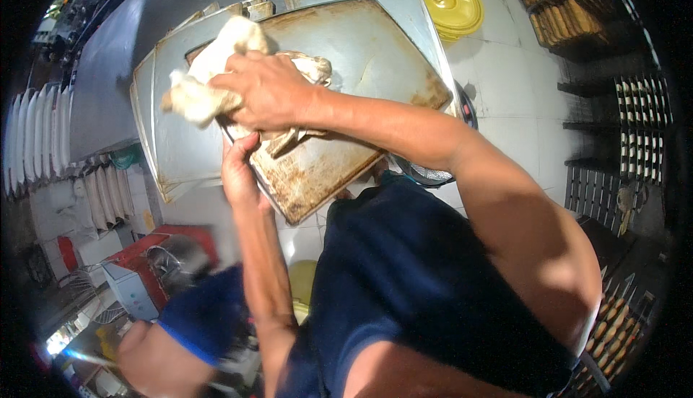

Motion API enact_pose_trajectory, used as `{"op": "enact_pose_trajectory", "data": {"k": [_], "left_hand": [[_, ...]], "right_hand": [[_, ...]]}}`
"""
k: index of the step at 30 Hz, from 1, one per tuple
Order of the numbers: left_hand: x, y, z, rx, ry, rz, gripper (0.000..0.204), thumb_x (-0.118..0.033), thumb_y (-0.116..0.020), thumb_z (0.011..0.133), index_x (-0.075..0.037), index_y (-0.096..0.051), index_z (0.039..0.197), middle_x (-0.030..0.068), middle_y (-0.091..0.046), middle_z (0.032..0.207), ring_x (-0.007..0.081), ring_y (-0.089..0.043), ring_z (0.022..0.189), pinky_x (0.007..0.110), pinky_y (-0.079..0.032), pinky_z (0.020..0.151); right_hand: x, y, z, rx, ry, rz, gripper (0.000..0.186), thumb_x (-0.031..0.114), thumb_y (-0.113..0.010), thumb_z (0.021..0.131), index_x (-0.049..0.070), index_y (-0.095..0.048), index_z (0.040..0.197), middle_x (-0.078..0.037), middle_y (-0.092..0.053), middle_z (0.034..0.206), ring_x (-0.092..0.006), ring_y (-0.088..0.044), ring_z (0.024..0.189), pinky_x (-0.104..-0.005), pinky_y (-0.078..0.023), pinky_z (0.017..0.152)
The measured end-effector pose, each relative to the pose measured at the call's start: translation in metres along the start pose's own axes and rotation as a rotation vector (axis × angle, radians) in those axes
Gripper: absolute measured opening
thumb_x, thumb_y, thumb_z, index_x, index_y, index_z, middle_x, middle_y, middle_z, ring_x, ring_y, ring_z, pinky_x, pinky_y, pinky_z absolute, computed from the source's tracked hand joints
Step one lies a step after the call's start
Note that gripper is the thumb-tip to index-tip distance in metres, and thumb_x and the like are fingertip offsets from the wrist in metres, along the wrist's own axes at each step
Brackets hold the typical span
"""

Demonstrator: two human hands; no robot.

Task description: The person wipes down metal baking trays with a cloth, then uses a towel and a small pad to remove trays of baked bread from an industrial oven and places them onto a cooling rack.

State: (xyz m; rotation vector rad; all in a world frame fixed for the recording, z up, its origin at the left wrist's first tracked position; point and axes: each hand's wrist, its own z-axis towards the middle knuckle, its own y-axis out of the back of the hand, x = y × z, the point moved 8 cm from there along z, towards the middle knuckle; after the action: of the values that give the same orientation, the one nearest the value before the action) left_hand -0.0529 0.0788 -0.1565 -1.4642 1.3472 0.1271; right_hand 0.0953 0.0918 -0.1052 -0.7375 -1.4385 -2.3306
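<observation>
Grips a bunched cream cloth [198,98] in the right hand [267,91], fingers curled into its folds, and holds it against a brown-stained metal tray [375,59] directly beneath that hand. Clasps the tray's left edge in the left hand [242,171], thumb up at the rim, fingers hidden underneath, just beside the right hand and nearer the body. Has more metal trays [177,145] lying left of the left hand and out past the right, a yellow lidded bin [447,5] farther off to the right hand's right, and a co-worker in blue [202,308] behind the left hand.
</observation>
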Motion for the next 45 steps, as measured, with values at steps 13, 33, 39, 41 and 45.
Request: {"op": "enact_pose_trajectory", "data": {"k": [13,33,39,41,45], "left_hand": [[-0.009,0.003,0.013,-0.035,-0.028,0.034,0.047,-0.020,-0.056,0.095,-0.004,-0.047,0.138,0.0137,-0.060,0.126,0.0287,-0.062,0.110,0.042,-0.052,0.094],[-0.039,-0.027,0.035,0.111,-0.086,0.106,0.060,-0.005,-0.052,0.083,-0.008,-0.043,0.143,0.0128,-0.060,0.118,0.0277,-0.064,0.102,0.040,-0.054,0.093],[-0.133,0.005,-0.006,-0.150,-0.490,0.500,0.063,-0.004,-0.060,0.083,-0.001,-0.046,0.144,0.0085,-0.062,0.114,0.0167,-0.060,0.098,0.030,-0.049,0.087],[-0.187,0.012,-0.024,-0.032,-0.722,0.565,0.066,-0.007,-0.057,0.088,0.001,-0.035,0.150,0.0120,-0.058,0.127,0.0184,-0.058,0.106,0.031,-0.045,0.096],[-0.254,-0.002,-0.081,-0.003,-1.061,0.564,0.067,-0.004,-0.052,0.086,-0.001,-0.030,0.150,0.0176,-0.053,0.134,0.0259,-0.058,0.113,0.037,-0.046,0.101]], "right_hand": [[-0.221,0.039,-0.041,0.122,-0.653,0.062,0.044,0.051,-0.069,0.079,0.011,-0.073,0.099,-0.010,-0.071,0.081,-0.0225,-0.069,0.076,-0.0378,-0.054,0.071],[-0.010,0.037,-0.098,0.011,-0.053,-0.208,0.057,0.035,-0.072,0.072,0.005,-0.064,0.120,-0.013,-0.067,0.094,-0.0288,-0.067,0.090,-0.0422,-0.056,0.076],[-0.138,0.047,-0.112,0.137,-0.507,-0.337,0.061,0.038,-0.064,0.082,0.010,-0.054,0.136,-0.016,-0.062,0.126,-0.0310,-0.062,0.108,-0.0442,-0.051,0.091],[-0.218,0.046,-0.155,0.227,-0.691,-0.627,0.063,0.047,-0.062,0.088,0.005,-0.054,0.134,-0.021,-0.058,0.126,-0.0328,-0.060,0.112,-0.0468,-0.050,0.093],[-0.215,0.051,-0.156,0.061,-0.677,-0.652,0.053,0.044,-0.063,0.089,0.015,-0.056,0.132,-0.016,-0.060,0.115,-0.0340,-0.059,0.110,-0.0508,-0.048,0.092]]}}
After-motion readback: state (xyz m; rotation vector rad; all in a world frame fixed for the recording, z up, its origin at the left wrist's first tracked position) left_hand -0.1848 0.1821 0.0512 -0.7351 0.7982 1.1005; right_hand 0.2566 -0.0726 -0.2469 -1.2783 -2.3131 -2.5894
